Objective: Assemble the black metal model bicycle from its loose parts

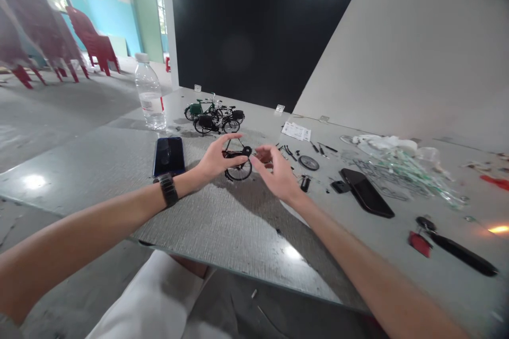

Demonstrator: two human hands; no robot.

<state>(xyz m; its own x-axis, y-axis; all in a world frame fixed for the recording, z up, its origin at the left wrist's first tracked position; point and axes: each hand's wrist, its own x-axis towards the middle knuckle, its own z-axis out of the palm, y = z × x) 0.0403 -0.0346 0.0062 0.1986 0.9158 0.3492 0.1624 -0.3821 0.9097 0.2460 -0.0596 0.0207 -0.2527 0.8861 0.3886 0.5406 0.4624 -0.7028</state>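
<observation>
A small black model bicycle (239, 171), only partly built, stands above the table on its one visible wheel. My left hand (220, 158) grips its frame between thumb and fingers, from the left. A round black chainring (247, 151) shows at the frame's right end. Beside that end, my right hand (274, 169) has its thumb and fingers curled towards each other in a pinch; whatever lies between the fingertips is too small to make out. Just right of this hand lie a loose wheel (309, 162), thin black parts (289, 152) and a small black piece (305, 184).
Finished model bicycles (217, 122) stand behind my hands. A water bottle (150, 92) and a phone (169, 156) are on the left. Rightward lie a paper sheet (296, 131), small screwdrivers (319, 149), a black phone (366, 192), plastic scraps (409, 164) and a black-handled tool (463, 253).
</observation>
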